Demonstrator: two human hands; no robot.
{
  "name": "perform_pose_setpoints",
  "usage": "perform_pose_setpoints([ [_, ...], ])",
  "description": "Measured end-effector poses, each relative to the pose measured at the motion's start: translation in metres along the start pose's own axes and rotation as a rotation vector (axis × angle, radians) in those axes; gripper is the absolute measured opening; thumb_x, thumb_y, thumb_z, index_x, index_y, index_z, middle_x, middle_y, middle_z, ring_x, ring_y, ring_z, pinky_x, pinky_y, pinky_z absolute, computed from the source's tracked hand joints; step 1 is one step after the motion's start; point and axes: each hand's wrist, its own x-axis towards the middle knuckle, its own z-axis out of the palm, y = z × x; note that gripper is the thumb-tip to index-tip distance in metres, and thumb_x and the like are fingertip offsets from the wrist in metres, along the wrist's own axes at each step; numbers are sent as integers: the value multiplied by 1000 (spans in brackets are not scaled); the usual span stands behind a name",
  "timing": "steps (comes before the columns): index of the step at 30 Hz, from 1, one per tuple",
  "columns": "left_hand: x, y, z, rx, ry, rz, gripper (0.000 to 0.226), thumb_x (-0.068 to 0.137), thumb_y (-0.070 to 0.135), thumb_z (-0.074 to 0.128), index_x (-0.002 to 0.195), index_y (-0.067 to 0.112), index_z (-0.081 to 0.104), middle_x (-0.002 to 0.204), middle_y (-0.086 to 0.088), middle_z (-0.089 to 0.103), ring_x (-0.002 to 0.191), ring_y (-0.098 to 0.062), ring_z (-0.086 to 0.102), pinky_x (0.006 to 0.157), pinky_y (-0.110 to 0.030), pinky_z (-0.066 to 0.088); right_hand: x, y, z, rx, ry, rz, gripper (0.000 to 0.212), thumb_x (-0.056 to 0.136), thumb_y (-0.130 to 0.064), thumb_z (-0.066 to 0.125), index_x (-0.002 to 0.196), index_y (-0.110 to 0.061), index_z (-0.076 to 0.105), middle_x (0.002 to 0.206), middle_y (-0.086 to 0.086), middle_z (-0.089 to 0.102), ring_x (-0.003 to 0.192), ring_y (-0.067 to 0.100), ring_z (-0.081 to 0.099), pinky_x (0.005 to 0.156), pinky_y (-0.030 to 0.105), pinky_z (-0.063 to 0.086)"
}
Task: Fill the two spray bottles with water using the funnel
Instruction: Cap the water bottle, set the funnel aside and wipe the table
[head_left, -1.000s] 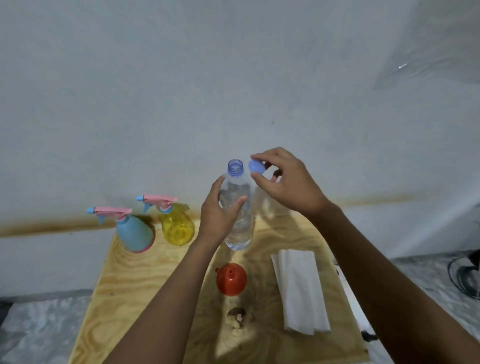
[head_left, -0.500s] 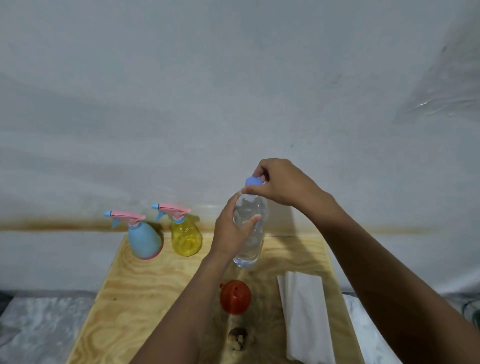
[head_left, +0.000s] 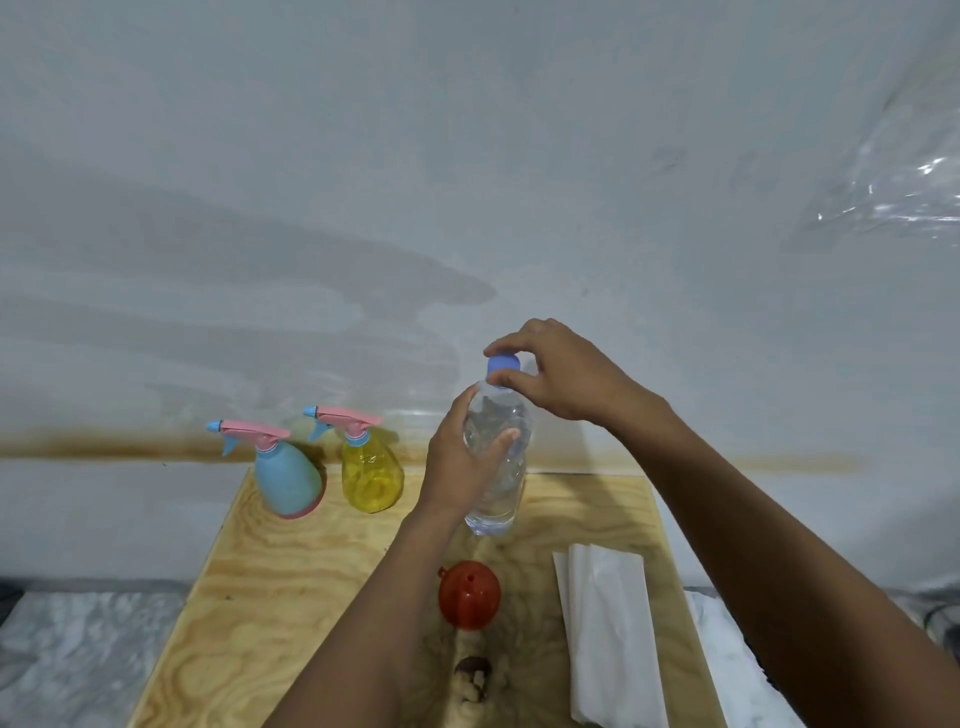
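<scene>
On the head camera I see the left hand (head_left: 462, 462) wrapped around the middle of the clear water bottle (head_left: 498, 493), holding it upright at the far middle of the wooden worktop (head_left: 291, 597). The right hand (head_left: 566, 379) pinches the blue cap (head_left: 503, 364) on the bottle's neck between thumb and fingertips. The blue spray bottle (head_left: 288, 480) and the yellow spray bottle (head_left: 371, 475) stand side by side at the far left corner, both with their pink trigger heads on. The orange funnel (head_left: 469, 603) lies near the worktop's centre, just on the near side of the water bottle. Folded white paper (head_left: 608, 629) lies along the right edge.
</scene>
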Motion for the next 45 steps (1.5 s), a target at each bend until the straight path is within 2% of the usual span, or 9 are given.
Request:
perform_pose_setpoints([
  [7,0,0,1,-1,-1,5,68,84,32,76,144,29,44,125,-2,62,117,-16,57,102,-39,49,-9,-11,25,-16,240,91,40,93,-47,61,124,-21,66,113,7,64,108,22,55,89,27,42],
  [12,0,-2,0,1,-3,12,70,83,34,77,145,28,44,126,-3,61,118,-16,57,104,-35,48,-11,-5,16,127,158,16,38,95,-40,61,128,-23,63,127,-6,64,119,12,49,100,26,41],
  [17,-2,3,0,-3,2,17,69,84,32,76,145,27,43,127,1,60,119,-13,55,100,-25,44,-11,4,13,166,87,6,35,98,-34,58,133,-28,60,128,-10,63,102,3,44,83,15,33],
  [24,-1,3,0,8,14,30,65,86,32,75,143,27,44,131,2,58,119,-12,53,97,-22,41,-10,-2,25,255,181,75,37,94,-39,63,127,-25,63,124,-4,64,112,8,49,93,24,41],
  [27,0,2,3,7,16,33,62,85,31,75,140,25,47,124,-2,62,114,-16,57,96,-25,46,-9,-5,36,246,274,174,39,90,-45,66,122,-24,67,113,1,62,111,14,52,87,22,38],
  [30,1,0,2,5,9,34,60,84,29,76,138,24,48,111,3,62,101,-10,58,86,-17,46,-4,-16,47,280,366,256,33,90,-43,65,115,-21,68,106,3,57,107,19,55,86,26,46],
  [37,-1,0,3,-21,19,39,58,85,24,75,137,26,48,99,8,56,91,-5,56,80,-13,44,-4,-23,56,346,447,332,36,90,-48,63,115,-22,67,110,4,56,108,20,56,88,33,52],
  [42,3,-10,1,14,-21,30,71,82,38,77,142,28,41,127,4,55,116,-14,55,95,-31,50,-23,-9,62,491,451,290,40,92,-58,53,120,-32,63,113,-12,59,107,6,53,86,24,45],
  [45,-2,-21,-8,-29,-73,-65,89,77,46,80,150,29,32,146,5,41,127,-14,49,102,-35,48,-41,7,80,637,539,352,33,98,-50,49,123,-30,60,111,-16,59,102,-1,57,88,23,46],
])
